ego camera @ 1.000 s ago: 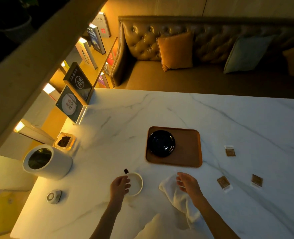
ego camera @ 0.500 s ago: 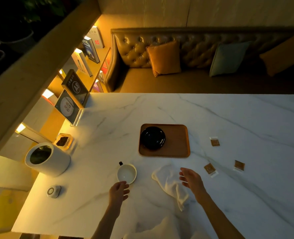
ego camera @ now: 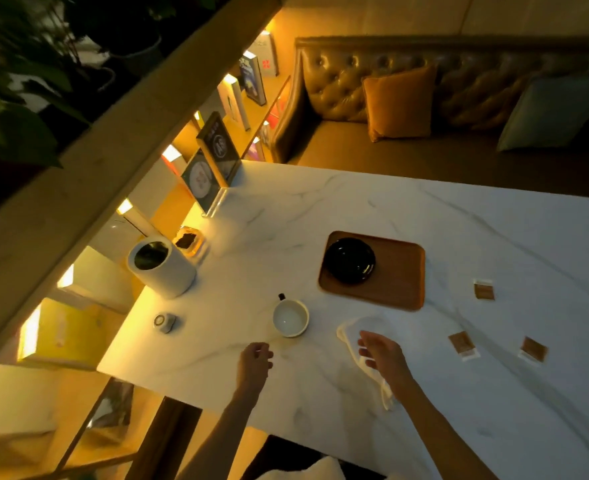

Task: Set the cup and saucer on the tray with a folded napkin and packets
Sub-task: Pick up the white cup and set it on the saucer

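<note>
A brown wooden tray [ego camera: 400, 271] lies on the white marble table [ego camera: 320, 216], with a black saucer [ego camera: 350, 260] on its left half. A white cup [ego camera: 290, 317] with a dark handle stands on the table, nearer to me and left of the tray. My left hand [ego camera: 254, 362] hovers just short of the cup, fingers loosely curled, holding nothing. A crumpled white napkin [ego camera: 353, 330] lies right of the cup; my right hand [ego camera: 380, 351] is spread above its near part, not gripping it. Three brown packets [ego camera: 484, 291] [ego camera: 461, 342] [ego camera: 533, 348] lie scattered to the right.
A white cylindrical bin [ego camera: 160, 266] and a small glass dish [ego camera: 187, 241] stand at the table's left edge, with a small round device [ego camera: 164, 322] nearer me. Upright sign cards [ego camera: 213, 161] stand at the far left corner. A sofa with cushions [ego camera: 400, 102] runs behind the table.
My left hand has let go of the cup and drawn back toward me. My right hand has lifted off the napkin. The view has pulled back and swung right.
</note>
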`<state>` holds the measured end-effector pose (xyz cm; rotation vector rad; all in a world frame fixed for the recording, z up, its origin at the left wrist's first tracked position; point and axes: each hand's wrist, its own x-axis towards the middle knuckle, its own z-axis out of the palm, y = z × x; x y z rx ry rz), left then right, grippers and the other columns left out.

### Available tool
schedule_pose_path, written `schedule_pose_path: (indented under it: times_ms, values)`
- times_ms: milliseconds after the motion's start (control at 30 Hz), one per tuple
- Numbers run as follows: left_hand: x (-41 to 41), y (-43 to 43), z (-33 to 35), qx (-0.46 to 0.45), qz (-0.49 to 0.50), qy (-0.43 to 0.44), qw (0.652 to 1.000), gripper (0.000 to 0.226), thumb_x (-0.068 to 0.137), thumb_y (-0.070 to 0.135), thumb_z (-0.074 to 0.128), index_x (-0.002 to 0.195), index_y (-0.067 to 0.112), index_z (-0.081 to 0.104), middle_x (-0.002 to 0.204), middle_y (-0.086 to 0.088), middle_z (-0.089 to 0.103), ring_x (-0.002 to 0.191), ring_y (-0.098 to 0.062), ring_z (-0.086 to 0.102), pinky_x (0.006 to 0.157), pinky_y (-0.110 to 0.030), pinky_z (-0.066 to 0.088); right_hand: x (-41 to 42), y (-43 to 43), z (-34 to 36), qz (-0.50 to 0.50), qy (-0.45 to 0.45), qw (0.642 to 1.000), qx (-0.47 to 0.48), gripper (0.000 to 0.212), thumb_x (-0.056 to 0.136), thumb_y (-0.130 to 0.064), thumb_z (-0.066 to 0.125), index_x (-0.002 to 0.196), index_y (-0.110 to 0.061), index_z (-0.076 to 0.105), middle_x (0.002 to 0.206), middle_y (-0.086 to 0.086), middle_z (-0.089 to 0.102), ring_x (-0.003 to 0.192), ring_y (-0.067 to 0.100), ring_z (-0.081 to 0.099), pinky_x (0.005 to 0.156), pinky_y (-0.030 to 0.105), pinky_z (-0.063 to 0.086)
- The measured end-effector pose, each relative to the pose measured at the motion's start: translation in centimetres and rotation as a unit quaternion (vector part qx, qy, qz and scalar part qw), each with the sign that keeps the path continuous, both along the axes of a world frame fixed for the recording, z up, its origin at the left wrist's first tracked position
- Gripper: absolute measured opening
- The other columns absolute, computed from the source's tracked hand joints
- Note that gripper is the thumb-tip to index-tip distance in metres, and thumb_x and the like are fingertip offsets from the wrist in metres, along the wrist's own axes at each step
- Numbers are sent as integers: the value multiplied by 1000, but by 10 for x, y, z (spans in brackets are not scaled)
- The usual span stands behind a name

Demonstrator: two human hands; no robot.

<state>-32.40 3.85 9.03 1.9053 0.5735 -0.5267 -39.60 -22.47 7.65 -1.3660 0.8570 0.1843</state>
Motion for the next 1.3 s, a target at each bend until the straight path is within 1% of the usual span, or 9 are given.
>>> schedule_pose_path:
  times_ms: [167,367,500,733,867,1000,1100,1200,1300]
  values:
    - [34,22,-11,-23,-13,26,999,16,98,14,49,104,6,62,86,-9,68,66,-20,58,55,-28,44,43,51,3,37,12,999,14,26,92,-29,59,107,-10,66,100,9,69,87,22,66,77,34,51]
    - [91,46,-23,-41,-121,60,990,16,97,15,48,103,6,60,90,-10,63,66,-21,55,54,-28,40,87,94,0,-38,28,999,-26,26,94,-16,55,115,-4,64,109,17,67,91,27,61,79,37,48]
    - [116,54,-26,-43,-187,74,979,14,97,13,48,102,6,59,88,-9,60,64,-20,53,52,-25,38,103,113,4,-4,51,997,-49,39,95,-25,55,130,-9,55,130,13,57,115,30,56,82,35,48]
    - [122,28,-25,-67,-180,103,976,25,97,14,48,113,-3,57,92,-13,56,69,-22,50,57,-29,38,120,103,10,106,77,989,-65,58,96,-27,53,147,-14,30,152,12,34,136,28,39,110,44,37]
    - [114,17,-32,-74,-198,123,970,33,98,18,51,125,-1,52,92,-15,56,74,-24,50,64,-33,41,118,92,2,93,87,990,-67,64,96,-24,54,150,-15,21,158,10,22,142,28,28,113,44,32]
    - [112,20,-38,-70,-179,144,971,45,98,16,52,139,2,40,98,-16,56,63,-17,47,61,-30,39,118,95,-10,96,107,989,-43,63,97,-25,51,151,-16,19,158,12,20,142,29,27,113,46,32]
    - [114,20,-44,-76,-166,159,970,48,98,16,51,142,4,37,100,-15,55,67,-18,47,61,-29,38,126,100,-15,106,101,989,-24,62,98,-27,49,151,-17,18,158,13,19,143,31,25,111,48,35]
    - [111,14,-46,-82,-185,171,964,49,100,23,49,145,8,35,109,-14,55,86,-25,54,72,-34,49,129,105,-19,120,93,988,0,57,100,-22,43,151,-18,18,156,13,24,140,33,29,109,48,38]
    - [112,8,-51,-110,-185,175,961,48,100,22,48,145,9,36,121,-19,58,87,-26,58,86,-40,53,132,105,-26,119,76,990,14,55,100,-16,42,151,-18,19,152,12,31,134,33,37,104,44,44]
